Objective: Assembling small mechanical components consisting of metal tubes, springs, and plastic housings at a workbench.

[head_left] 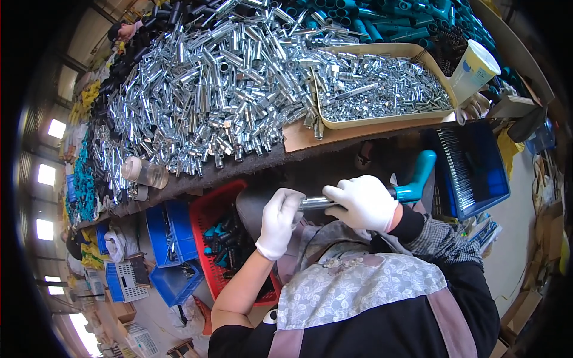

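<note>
Teal-handled tool (316, 203) | left hand (279, 222) clamped on end | right hand (365, 203) clamped midway | handle (422, 178) rightward

Bench, dark grey covering (258, 164), across upper frame, front edge showing as narrow strip; large heap of shiny metal tubular pieces (221, 83), upper left to centre; teal hollow pieces (385, 27) piled at upper right; cardboard sheet (298, 138) right of centre, partly under cream tray (389, 120) holding small metal parts (388, 89); paper cup (473, 73) beside tray's right end; clear bottle (149, 173) on its side, left, near front edge
</note>
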`<state>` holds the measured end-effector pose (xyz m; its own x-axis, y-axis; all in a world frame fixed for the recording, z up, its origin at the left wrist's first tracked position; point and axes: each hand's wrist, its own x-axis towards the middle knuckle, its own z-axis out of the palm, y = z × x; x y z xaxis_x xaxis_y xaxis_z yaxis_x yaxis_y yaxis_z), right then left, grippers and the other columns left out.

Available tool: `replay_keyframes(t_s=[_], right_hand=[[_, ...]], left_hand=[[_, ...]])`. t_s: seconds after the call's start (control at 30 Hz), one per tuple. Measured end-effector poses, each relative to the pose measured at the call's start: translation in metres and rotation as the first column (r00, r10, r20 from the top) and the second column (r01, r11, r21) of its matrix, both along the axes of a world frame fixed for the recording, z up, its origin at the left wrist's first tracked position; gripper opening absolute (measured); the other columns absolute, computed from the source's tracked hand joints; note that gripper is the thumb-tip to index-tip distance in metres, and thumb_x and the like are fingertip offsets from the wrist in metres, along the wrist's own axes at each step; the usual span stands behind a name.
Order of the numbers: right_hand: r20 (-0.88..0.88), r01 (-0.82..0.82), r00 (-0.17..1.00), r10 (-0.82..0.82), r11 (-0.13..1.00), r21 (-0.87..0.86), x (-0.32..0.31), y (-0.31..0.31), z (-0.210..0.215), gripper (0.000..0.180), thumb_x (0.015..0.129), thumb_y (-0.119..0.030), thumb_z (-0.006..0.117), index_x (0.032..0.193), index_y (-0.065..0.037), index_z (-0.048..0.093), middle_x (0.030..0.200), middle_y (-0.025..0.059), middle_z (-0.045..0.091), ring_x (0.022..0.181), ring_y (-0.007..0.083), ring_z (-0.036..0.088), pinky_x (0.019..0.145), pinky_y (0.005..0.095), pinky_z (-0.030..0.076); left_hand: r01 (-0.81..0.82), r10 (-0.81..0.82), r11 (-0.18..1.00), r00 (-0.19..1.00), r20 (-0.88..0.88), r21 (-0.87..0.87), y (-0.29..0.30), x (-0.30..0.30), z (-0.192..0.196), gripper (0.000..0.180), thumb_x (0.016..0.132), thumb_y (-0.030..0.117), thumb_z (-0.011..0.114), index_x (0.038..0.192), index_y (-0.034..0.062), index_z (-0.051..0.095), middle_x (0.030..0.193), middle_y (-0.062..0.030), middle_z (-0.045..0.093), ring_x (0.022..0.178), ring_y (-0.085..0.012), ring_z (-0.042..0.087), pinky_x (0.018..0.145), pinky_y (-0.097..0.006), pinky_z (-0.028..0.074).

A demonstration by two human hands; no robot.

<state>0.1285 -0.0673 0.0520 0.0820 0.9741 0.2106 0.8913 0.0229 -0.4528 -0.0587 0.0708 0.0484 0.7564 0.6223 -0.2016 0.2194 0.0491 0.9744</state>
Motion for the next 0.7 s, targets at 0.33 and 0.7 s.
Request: replay_keyframes(t_s=[0.33,0.7], right_hand=[[-0.740,-0.380,0.664,0.112,0.902,-0.205,0.039,-0.002,0.001,0.052,0.091,-0.041,0.071,0.121,0.002,0.067,0.100,0.0199,0.073,0.089,0.0269,0.072,0.082,0.0359,0.055],[-0.525,-0.185,0.842,0.123,0.980,-0.067,0.027,-0.003,-0.005,0.042,0.089,-0.036,0.070,0.115,-0.003,0.071,0.088,0.0202,0.071,0.080,0.0364,0.070,0.072,0.0406,0.054]], left_hand=[[0.330,-0.570,0.393,0.820,-0.054,0.858,0.023,0.002,0.038,0.037,0.076,0.004,0.069,0.112,0.0059,0.063,0.109,-0.0143,0.064,0.095,-0.0376,0.063,0.083,-0.042,0.053],[0.236,-0.422,0.352,0.904,-0.071,0.906,0.011,0.004,0.039,0.035,0.077,0.001,0.067,0.111,0.0058,0.066,0.112,-0.0160,0.064,0.104,-0.0370,0.061,0.087,-0.042,0.053]])
